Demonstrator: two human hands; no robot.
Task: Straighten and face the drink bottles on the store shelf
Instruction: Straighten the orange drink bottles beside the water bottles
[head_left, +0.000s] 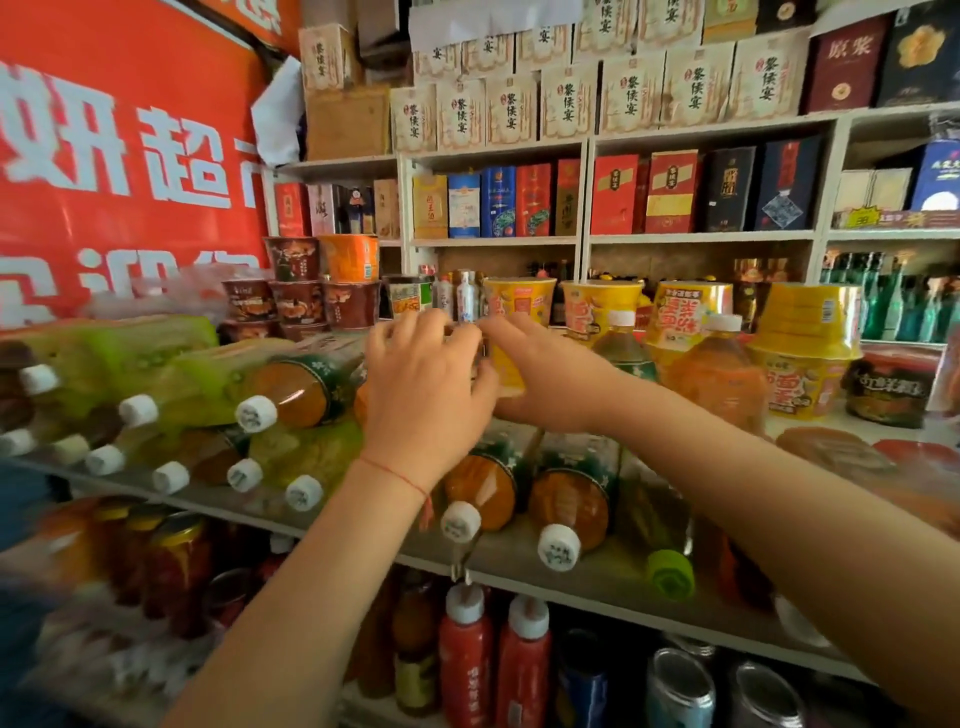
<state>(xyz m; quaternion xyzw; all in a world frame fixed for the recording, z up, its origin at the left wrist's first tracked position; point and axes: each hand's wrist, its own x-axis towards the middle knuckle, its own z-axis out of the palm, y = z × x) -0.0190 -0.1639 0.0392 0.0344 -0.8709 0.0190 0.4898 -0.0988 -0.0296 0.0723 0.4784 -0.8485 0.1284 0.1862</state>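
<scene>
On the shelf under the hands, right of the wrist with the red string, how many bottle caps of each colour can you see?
White caps on lying bottles: 2
White caps on standing bottles: 2
Green caps on lying bottles: 1
Total: 5

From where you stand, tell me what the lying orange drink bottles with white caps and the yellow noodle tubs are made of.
Orange drink bottles: clear glossy plastic, seemingly; the liquid shows through. White caps: matte moulded plastic with embossed marks. Yellow noodle tubs: printed paper or plastic under shiny film, judging by the glare; the look leaves that open.
</scene>
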